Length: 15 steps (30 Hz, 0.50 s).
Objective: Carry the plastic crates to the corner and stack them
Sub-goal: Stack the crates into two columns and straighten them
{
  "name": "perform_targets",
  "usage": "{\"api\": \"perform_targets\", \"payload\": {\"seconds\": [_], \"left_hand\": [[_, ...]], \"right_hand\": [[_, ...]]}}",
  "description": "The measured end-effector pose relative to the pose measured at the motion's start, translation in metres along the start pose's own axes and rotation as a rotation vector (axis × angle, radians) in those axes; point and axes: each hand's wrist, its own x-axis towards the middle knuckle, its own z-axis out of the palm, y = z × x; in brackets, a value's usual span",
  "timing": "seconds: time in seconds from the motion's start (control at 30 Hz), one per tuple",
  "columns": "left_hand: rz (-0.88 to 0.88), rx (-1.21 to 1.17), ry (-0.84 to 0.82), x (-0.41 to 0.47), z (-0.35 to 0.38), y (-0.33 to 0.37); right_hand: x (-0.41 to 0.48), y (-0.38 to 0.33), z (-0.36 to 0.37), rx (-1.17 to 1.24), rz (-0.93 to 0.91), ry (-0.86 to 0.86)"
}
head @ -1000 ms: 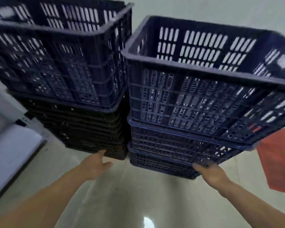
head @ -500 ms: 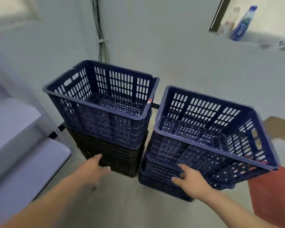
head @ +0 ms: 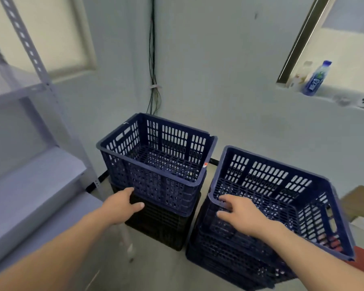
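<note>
Blue crate (head: 271, 198) rim gripped by right hand (head: 243, 215), left hand (head: 122, 204) relaxed

Two crate stacks (head: 156, 177) side by side in corner.
</note>
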Motion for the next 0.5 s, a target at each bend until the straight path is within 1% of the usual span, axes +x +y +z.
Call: {"api": "perform_targets", "payload": {"seconds": [0.23,0.5], "left_hand": [[-0.033,-0.012,0.091,-0.01,-0.026,0.025],[-0.036,-0.06,0.164,0.005,-0.036,0.077]], "right_hand": [[0.034,-0.001,-0.039,-0.028,-0.073,0.016],[0.058,0.026,-0.11,-0.041,-0.1,0.068]]}}
